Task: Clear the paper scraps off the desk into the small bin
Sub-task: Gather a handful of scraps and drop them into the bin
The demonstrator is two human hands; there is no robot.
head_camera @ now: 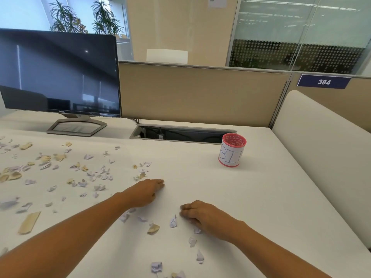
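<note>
Several white and tan paper scraps (60, 173) lie scattered over the left and near part of the white desk (251, 197). A small pink bin (231, 150) with a paper label reading "BIN" stands upright at the far right. My left hand (145, 190) rests palm down on the desk, fingers stretched toward the right, just below a few scraps. My right hand (202, 214) lies on the desk with its fingers bent toward a folded white scrap (173, 221) beside the fingertips. A tan scrap (153, 228) lies between my arms. No scrap shows in either hand.
A dark monitor (58, 73) on a stand fills the far left. An open cable tray slot (180, 135) runs behind the bin. A beige partition (200, 93) closes the back and a padded divider (321, 137) the right side.
</note>
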